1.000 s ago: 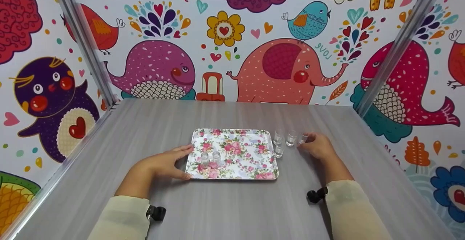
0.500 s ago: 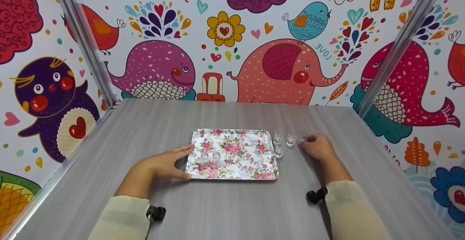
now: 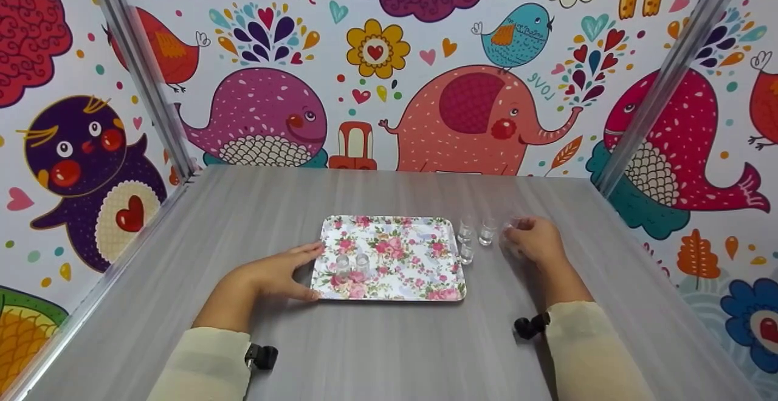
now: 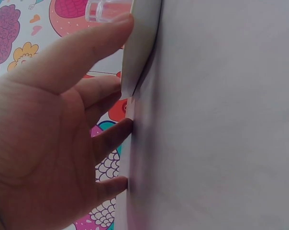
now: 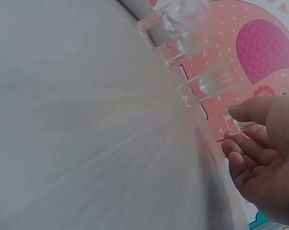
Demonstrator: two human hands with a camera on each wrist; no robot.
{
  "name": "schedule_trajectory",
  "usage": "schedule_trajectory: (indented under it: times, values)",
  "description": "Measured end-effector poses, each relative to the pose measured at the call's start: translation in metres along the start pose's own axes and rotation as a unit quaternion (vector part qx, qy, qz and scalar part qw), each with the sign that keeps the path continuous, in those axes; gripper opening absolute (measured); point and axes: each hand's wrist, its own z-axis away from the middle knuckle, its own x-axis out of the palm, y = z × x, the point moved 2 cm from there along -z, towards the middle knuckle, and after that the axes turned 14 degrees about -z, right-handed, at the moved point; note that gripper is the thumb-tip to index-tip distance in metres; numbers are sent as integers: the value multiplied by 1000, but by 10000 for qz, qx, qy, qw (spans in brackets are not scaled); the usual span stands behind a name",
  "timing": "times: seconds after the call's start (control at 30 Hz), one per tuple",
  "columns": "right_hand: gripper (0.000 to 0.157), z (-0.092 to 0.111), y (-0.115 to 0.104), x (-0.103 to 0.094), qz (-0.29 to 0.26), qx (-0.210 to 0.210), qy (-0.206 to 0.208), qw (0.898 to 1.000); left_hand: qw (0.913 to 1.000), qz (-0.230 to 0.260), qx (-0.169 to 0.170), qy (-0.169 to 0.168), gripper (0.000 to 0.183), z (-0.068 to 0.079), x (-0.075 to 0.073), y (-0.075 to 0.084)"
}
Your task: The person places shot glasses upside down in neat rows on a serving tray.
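Note:
A white tray with pink roses [image 3: 389, 267] lies on the grey table. My left hand [image 3: 273, 273] rests at its left edge, fingers spread and fairly straight. In the left wrist view the thumb [image 4: 82, 52] touches the tray's side. Two clear shot glasses [image 3: 343, 264] stand on the tray's left part. My right hand [image 3: 538, 243] pinches another shot glass [image 5: 232, 123] between thumb and fingers, right of the tray; much of that glass is hidden in the hand. Several shot glasses [image 3: 486, 232] stand between this hand and the tray's right edge.
The table [image 3: 389, 352] runs back to a wall with cartoon animals [image 3: 468, 121]. Metal posts rise at the back left [image 3: 146, 79] and back right [image 3: 662, 85] corners. A black wrist camera [image 3: 530, 327] sits at the right sleeve, another [image 3: 262, 356] at the left.
My right hand has shifted slightly to the right with the shot glass it pinches, away from the standing glasses. The left hand and the tray have stayed put.

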Motion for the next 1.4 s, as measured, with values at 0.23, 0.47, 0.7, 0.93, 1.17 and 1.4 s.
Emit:
schedule_trajectory:
  times: [0.23,0.47,0.7,0.93,1.17,1.4]
  values:
    - [58,7,-13,0,-797,230,112,9965,10000,-7,-9,-29,106,0,0,2]
    - [57,15,-23,6,-529,-39,145,9985,10000,-8,-32,-57,106,0,0,3]
    - [45,21,-32,21,-189,-944,177,9952,10000,10,-40,-54,106,0,0,3]
    - [38,33,-44,46,-99,-1347,44,9908,10000,36,38,-38,106,2,-1,3]
    - [42,47,-62,78,104,-1453,-280,9889,10000,43,-7,-77,107,1,0,-1]
    - [47,66,-84,115,0,-1764,-770,9813,10000,5,-58,-61,107,-1,1,-1]
